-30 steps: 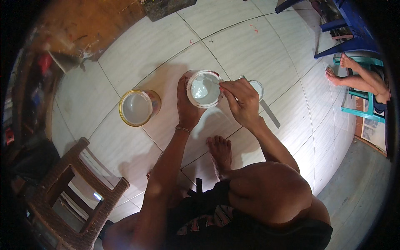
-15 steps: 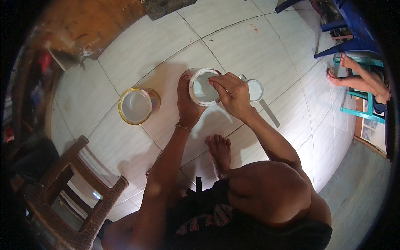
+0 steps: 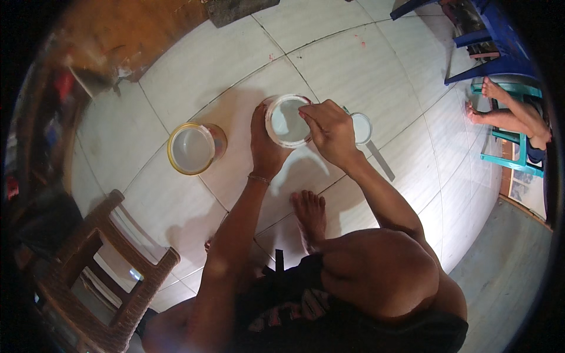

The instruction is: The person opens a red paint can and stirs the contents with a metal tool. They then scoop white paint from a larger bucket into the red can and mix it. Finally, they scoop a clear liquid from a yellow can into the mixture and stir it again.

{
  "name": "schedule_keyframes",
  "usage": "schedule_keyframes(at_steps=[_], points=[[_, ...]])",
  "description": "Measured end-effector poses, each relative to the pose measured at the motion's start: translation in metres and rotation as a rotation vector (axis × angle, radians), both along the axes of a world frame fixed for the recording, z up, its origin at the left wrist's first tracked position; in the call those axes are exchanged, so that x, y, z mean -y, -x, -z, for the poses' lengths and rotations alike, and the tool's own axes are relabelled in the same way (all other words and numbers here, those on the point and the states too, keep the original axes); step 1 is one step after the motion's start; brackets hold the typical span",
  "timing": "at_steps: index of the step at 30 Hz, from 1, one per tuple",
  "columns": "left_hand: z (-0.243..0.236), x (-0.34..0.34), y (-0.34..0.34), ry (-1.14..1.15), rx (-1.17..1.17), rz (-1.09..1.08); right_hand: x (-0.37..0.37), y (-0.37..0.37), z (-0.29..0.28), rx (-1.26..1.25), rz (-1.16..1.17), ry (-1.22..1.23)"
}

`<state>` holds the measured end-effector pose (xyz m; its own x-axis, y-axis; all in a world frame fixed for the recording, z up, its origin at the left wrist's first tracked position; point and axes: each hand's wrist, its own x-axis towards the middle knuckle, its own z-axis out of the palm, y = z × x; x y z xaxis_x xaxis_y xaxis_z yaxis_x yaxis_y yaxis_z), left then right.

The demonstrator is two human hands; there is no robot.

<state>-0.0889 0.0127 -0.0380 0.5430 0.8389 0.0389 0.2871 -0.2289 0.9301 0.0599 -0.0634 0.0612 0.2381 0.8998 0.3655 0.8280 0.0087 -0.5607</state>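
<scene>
A round tub (image 3: 286, 143) with a white rim and whitish contents stands on the tiled floor in front of me. My left hand (image 3: 266, 144) wraps round its left side and holds it. Over the tub's right rim, my right hand (image 3: 333, 132) is closed in a pinch; whatever it may grip is hidden by the fingers. To the left stands an open can (image 3: 192, 149) with a gold rim and a pale inside. Partly behind my right hand lies a round white lid (image 3: 361, 128), and beside it a flat grey strip (image 3: 382, 163).
A brown woven-look stool (image 3: 109, 270) stands at the lower left. Another person's bare legs (image 3: 511, 116) rest by a green stool (image 3: 512, 157) at the right, below a blue plastic chair (image 3: 500, 50). A dark block (image 3: 238, 10) lies at the far edge.
My right hand has shifted slightly over the rim, still pinched. The tub has moved a touch up and left with my left hand on it. The other person's lower foot has moved slightly.
</scene>
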Motion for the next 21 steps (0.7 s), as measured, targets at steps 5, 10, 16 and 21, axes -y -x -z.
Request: schedule_keyframes(at_steps=[5, 10, 16, 21], points=[[0.005, 0.0, -0.001, -0.097, -0.039, -0.009, -0.001, 0.004, -0.001, -0.116, 0.022, 0.028], [0.0, 0.002, -0.003, -0.012, 0.042, -0.002, 0.007, 0.009, 0.006, -0.151, -0.033, 0.129], [0.001, 0.002, -0.002, -0.004, 0.022, -0.051, -0.004, 0.001, 0.004, -0.063, 0.036, 0.022], [0.004, -0.003, 0.004, 0.055, -0.01, -0.01, -0.006, 0.007, 0.005, -0.063, -0.013, 0.083]])
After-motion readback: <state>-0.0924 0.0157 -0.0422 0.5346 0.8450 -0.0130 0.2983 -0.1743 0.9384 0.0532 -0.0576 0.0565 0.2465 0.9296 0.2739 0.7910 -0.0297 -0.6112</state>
